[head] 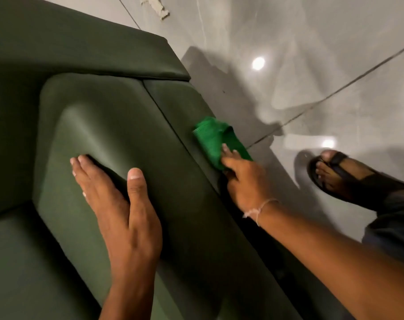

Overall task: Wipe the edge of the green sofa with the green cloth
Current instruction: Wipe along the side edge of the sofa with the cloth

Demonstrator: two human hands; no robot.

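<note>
Filling most of the head view, the green sofa (104, 135) is the landmark, with pale glossy floor (311, 65) beyond its outer edge. On the sofa's cushion the left hand (122, 211) lies flat, fingers spread wide, its grip holding nothing. At the sofa's outer edge the right hand (242, 176) has its grip closed on the green cloth (216, 142), fingers pinching the near end while the rest lies bunched along the edge, ahead of the hand. Off the sofa, on the floor near that edge, a sandalled foot (335, 174) stands. The wipe looks to be under way. The risk, as I judge it, is that the cloth, folded loosely and held only by its near end, rolls off the narrow edge toward the floor, so the stroke misses part of the fabric.
</note>
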